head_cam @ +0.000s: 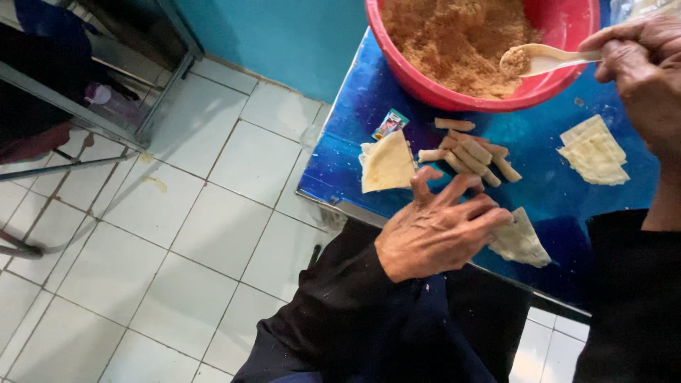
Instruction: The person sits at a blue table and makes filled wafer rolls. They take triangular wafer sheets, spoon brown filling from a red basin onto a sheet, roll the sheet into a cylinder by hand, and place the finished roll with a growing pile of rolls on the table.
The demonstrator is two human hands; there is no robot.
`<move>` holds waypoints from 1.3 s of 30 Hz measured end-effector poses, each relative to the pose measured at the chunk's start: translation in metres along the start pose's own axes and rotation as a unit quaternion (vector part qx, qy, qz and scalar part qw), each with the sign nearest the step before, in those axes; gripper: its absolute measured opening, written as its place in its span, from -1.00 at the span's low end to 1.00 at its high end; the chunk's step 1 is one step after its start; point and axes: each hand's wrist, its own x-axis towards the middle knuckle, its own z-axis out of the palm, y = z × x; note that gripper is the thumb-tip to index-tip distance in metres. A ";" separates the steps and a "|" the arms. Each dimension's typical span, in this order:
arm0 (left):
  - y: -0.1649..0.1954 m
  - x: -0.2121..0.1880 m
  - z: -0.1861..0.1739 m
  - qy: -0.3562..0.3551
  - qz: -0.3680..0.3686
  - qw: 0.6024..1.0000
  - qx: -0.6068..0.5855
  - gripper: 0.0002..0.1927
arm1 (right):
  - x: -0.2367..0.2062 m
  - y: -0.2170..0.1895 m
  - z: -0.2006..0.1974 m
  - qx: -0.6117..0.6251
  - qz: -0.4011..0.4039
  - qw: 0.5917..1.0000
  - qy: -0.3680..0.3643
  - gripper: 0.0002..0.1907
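Observation:
My left hand [440, 227] rests fingers spread on the blue table [355, 128], its fingertips touching a pale triangular pastry wrapper [521, 241]. My right hand [638, 67] holds a cream plastic spoon [543, 60] loaded with brown crumbly filling, over the rim of a red plastic bowl [440, 89] full of the same filling [454, 35]. Just beyond my left hand lies a small heap of rolled pastry sticks [472, 152].
A folded wrapper sheet [386, 163] lies at the table's left side, next to a small sachet [390, 123]. More wrappers [594, 152] are stacked at the right. Left of the table are a white tiled floor [177, 234], a teal wall and a metal frame [85, 113].

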 end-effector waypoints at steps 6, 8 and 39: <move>0.003 0.001 -0.004 0.024 -0.008 1.000 -0.015 -0.71 | -0.012 0.008 0.003 -0.053 -0.035 0.998 0.013 -0.78; 0.004 0.003 -0.005 0.013 -0.012 1.000 -0.009 -0.72 | -0.014 0.012 0.002 -0.036 -0.049 0.998 0.011 -0.78; 0.006 0.009 -0.013 -0.028 -0.026 0.999 -0.039 -0.67 | -0.228 -0.069 -0.002 -0.132 -0.018 0.990 0.042 -0.95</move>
